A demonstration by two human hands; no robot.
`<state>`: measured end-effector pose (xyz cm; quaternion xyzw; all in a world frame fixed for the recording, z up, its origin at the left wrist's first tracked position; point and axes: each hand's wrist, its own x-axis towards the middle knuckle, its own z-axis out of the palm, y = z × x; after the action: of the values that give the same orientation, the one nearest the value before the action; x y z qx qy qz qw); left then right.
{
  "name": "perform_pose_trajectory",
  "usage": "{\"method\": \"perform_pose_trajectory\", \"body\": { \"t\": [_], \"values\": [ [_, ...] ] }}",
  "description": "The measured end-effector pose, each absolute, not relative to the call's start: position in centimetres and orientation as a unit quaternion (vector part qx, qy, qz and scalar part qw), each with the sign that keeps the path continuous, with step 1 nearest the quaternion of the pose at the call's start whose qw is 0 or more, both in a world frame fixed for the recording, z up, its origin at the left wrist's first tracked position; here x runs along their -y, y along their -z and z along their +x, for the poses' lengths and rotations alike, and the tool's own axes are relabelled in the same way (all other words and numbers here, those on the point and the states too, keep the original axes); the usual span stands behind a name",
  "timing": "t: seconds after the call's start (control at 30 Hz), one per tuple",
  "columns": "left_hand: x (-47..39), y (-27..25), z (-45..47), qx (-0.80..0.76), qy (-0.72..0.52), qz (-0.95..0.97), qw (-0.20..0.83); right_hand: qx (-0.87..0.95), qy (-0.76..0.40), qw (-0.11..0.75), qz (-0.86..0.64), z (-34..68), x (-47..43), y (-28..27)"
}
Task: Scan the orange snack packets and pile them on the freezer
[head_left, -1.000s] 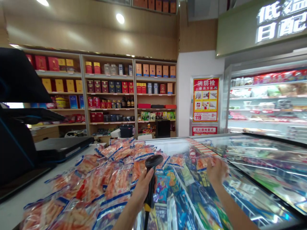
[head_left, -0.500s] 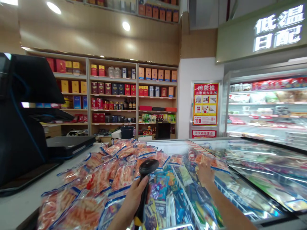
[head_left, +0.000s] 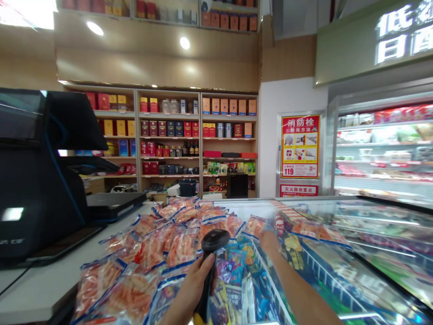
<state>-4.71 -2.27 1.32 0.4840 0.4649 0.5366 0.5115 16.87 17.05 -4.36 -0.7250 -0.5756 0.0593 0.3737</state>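
Shelving [head_left: 200, 140] overlooks crinkly plastic packets [head_left: 184, 247]; the left hand [head_left: 192, 285] grips a rounded scanner [head_left: 215, 240].

The left hand [head_left: 195, 280] holds a scanner [head_left: 215, 239]. Many bags [head_left: 183, 246] lie left of it. The blurry right hand [head_left: 271, 244], right of it, maybe touches another bag [head_left: 255, 224].

Right hand [head_left: 269, 241] blurred, contact with bag [head_left: 256, 224] indeterminate; scanner [head_left: 215, 240] cut off at bottom edge, lit sign [head_left: 389, 43] at right.
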Motion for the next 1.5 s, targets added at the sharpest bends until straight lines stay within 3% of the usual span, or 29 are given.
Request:
{"method": "perform_pose_trajectory", "body": {
  "t": [0.4,1.1,1.5],
  "values": [
    [3.0,-1.6,-3.4,-0.430,-0.506,0.514,0.543,0.533,-0.089,0.572,-0.617,19.4,-12.8,5.3],
    [3.5,-1.7,-2.6,-0.404,-0.474,0.526,0.579,0.549,-0.102,0.569,-0.603,18.8,-12.6,5.6],
    [3.0,-1.8,-3.7,-0.453,-0.494,0.502,0.546,0.498,-0.006,0.450,-0.741,24.7,-15.7,3.1]
  ]
}}
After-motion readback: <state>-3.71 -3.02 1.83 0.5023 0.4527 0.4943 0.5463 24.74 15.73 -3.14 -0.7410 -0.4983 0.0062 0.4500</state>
